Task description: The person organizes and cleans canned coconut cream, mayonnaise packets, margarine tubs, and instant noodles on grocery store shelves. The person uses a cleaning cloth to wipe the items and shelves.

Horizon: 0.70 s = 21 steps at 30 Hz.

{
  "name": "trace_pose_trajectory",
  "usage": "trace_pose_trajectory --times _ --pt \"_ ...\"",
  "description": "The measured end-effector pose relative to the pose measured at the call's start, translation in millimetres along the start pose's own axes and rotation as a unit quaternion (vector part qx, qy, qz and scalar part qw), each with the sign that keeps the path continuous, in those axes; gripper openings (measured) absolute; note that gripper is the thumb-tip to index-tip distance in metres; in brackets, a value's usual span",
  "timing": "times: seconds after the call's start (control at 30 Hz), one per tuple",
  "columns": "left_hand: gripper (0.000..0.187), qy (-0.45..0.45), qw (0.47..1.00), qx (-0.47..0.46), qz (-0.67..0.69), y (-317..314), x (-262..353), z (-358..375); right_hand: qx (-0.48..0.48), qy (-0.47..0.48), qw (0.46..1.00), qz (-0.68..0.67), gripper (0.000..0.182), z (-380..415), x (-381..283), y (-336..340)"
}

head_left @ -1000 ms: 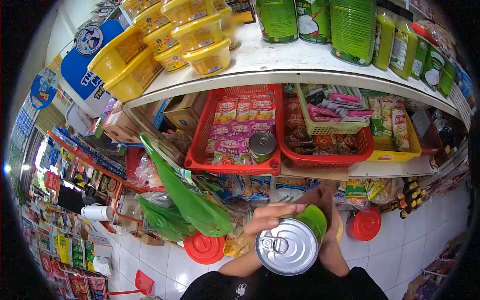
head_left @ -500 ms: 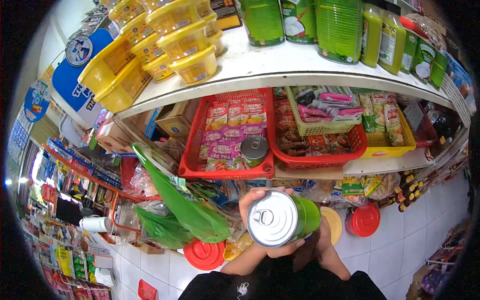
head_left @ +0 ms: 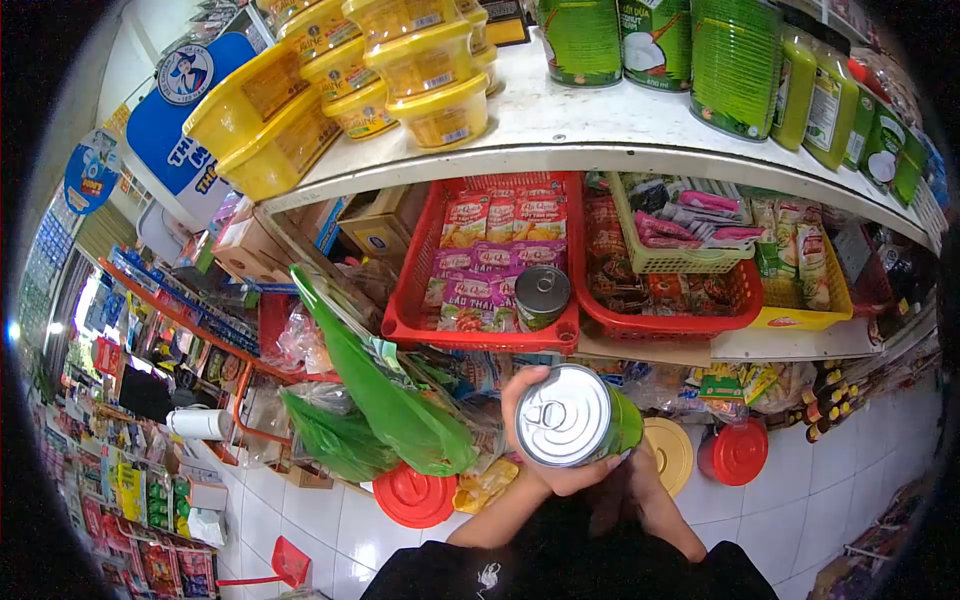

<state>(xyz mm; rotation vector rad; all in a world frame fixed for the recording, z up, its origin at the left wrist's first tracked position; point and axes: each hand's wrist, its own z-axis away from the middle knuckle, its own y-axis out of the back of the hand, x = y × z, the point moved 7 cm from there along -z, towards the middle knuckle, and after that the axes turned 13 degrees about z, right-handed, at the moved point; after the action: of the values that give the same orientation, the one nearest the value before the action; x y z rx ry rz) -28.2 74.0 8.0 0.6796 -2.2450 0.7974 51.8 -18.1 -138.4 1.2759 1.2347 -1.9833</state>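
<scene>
A green can (head_left: 563, 415) with a silver pull-tab lid is tilted toward the camera, low in the middle. My left hand (head_left: 540, 465) is wrapped round its left side and underside. At the can's right end is my right hand (head_left: 645, 475), partly hidden behind the can and dark sleeve, so its fingers do not show clearly. Above the can, a red basket (head_left: 400, 300) holds red and purple seasoning packets (head_left: 475, 285) and one small dark can (head_left: 543, 295). On the white shelf (head_left: 560, 150) stand yellow tubs (head_left: 440, 112) and large green cans (head_left: 735, 70).
Another red basket (head_left: 665, 322) stands under a pale green basket (head_left: 665, 260), beside a yellow basket (head_left: 845, 290). Green plastic bags (head_left: 420, 430) hang at left. Red lids (head_left: 412, 500) and a yellow lid (head_left: 668, 450) are low near the tiled floor (head_left: 800, 490).
The view has shifted, so the shelf and baskets sit further right. The held can is slightly higher and further right, and fingers at its top have moved out of sight.
</scene>
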Motion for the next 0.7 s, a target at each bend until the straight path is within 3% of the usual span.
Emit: trace_pose_trajectory --times 0.1,0.13,0.23,0.27,0.37,0.5,0.53,0.63,0.67,0.7 --pt "0.090 -0.014 1.000 0.026 -0.002 7 2 -4 -0.034 0.001 0.993 0.115 0.033 10 2 -1" --pt "0.090 -0.012 0.999 0.027 0.013 8 1 -4 -0.085 0.007 0.990 0.114 0.031 7 -11 -11" --pt "0.090 0.015 0.999 0.028 0.005 12 -4 1 -0.127 0.089 0.954 0.258 0.031 -5 -23 2" --pt "0.090 0.024 0.999 0.034 0.004 13 -6 2 -0.095 0.036 0.975 0.195 0.032 -12 -16 7" --pt "0.094 0.039 0.999 0.032 -0.006 9 -10 7 -0.072 0.026 0.995 0.061 0.034 -21 -14 11" --pt "0.102 0.022 0.999 -0.012 -0.039 6 -12 2 -0.012 0.004 0.992 0.125 0.035 -14 9 5" --pt "0.101 0.027 0.999 -0.005 -0.028 6 -13 0 -0.021 0.027 0.998 0.055 0.034 -12 3 -6" --pt "0.107 0.069 0.996 0.024 -0.059 11 -14 -7 -0.143 0.003 0.981 0.134 0.032 -1 -10 -16" --pt "0.110 0.091 0.994 0.023 -0.061 14 -18 -6 -0.172 -0.010 0.957 0.232 0.026 -2 1 -5" --pt "0.113 0.112 0.991 0.022 -0.062 17 -23 -5 -0.185 0.034 0.926 0.328 0.024 -2 -11 -3"
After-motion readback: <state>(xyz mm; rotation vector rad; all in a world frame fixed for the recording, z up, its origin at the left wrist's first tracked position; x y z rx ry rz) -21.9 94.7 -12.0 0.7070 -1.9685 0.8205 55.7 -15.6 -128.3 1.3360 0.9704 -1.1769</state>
